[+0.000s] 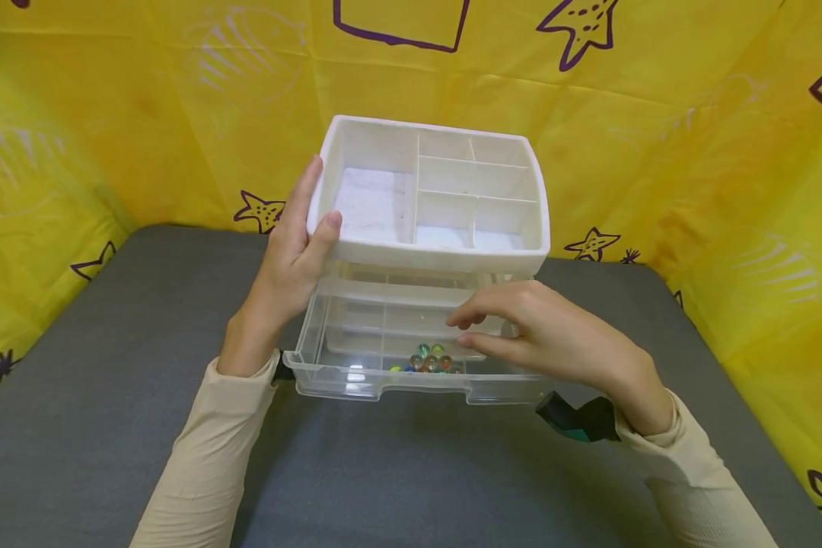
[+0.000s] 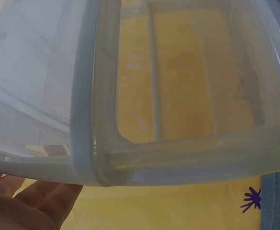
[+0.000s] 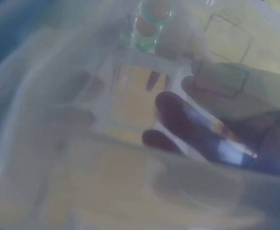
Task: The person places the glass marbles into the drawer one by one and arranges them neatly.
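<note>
A white organizer box point(image 1: 438, 257) has a divided tray on top and is tipped so the compartments face me. My left hand point(image 1: 291, 255) grips its left side, thumb over the rim; the left wrist view shows fingers point(image 2: 58, 201) under its edge. Below it, a clear plastic drawer point(image 1: 345, 387) is pulled out, with several glass marbles point(image 1: 431, 362) gathered near its front wall. My right hand point(image 1: 565, 339) hovers over the drawer's right part, fingers loosely bent, thumb and fingertips apart. Through clear plastic, the right wrist view shows marbles point(image 3: 147, 26) beside its fingers point(image 3: 178, 112).
A dark grey table surface point(image 1: 397, 472) lies under the box. Yellow cloth point(image 1: 178, 99) with purple drawings surrounds the back and sides. A dark wrist strap point(image 1: 582, 418) is on the right wrist, close to the drawer's front right corner.
</note>
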A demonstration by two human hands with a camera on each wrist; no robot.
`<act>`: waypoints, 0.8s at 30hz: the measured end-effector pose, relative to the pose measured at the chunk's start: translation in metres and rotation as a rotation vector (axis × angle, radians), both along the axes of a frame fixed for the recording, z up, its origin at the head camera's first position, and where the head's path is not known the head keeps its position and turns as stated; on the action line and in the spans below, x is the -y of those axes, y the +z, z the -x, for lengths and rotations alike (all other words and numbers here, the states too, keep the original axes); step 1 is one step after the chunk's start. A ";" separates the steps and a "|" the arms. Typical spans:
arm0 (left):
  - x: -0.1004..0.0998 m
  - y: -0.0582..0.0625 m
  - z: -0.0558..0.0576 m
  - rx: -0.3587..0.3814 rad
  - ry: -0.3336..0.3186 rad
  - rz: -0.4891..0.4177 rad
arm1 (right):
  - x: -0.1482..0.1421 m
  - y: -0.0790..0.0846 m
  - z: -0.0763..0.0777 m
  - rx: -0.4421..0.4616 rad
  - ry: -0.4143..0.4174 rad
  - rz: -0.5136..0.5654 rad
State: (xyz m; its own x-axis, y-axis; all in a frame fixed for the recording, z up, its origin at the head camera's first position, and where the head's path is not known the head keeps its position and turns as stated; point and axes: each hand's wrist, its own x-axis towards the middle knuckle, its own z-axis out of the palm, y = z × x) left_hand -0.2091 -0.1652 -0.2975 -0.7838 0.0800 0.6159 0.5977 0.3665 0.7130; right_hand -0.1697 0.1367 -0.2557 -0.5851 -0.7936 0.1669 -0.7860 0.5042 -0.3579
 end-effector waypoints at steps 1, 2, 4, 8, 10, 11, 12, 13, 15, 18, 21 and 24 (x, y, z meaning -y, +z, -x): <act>0.000 0.000 0.000 0.001 -0.002 -0.001 | -0.001 0.000 0.000 -0.004 -0.001 0.007; 0.000 0.000 0.000 0.001 -0.001 -0.001 | -0.002 0.001 -0.001 -0.006 -0.001 0.014; 0.000 0.000 -0.001 0.001 0.000 -0.001 | -0.003 0.001 -0.002 -0.010 0.000 0.027; 0.000 0.000 -0.001 0.001 0.004 0.004 | -0.006 0.002 -0.006 -0.038 0.001 0.052; 0.000 0.000 -0.001 0.003 0.003 0.003 | -0.007 0.004 -0.008 -0.057 -0.004 0.062; 0.000 0.000 -0.001 0.003 0.002 0.002 | -0.008 0.004 -0.010 -0.066 -0.009 0.065; 0.000 0.000 -0.001 0.004 0.001 0.002 | -0.008 0.005 -0.011 -0.073 -0.015 0.066; 0.000 0.001 -0.001 0.005 0.000 0.000 | -0.009 0.006 -0.013 -0.080 -0.020 0.071; 0.000 0.001 -0.001 0.008 -0.004 -0.002 | -0.010 0.006 -0.016 -0.093 -0.027 0.087; 0.000 0.001 -0.002 0.015 -0.007 -0.005 | -0.011 0.006 -0.021 -0.122 -0.026 0.113; -0.001 0.001 -0.002 0.018 -0.013 -0.009 | -0.011 0.005 -0.024 -0.163 -0.019 0.140; -0.001 0.001 -0.002 0.018 -0.014 -0.010 | -0.012 0.004 -0.027 -0.197 -0.019 0.168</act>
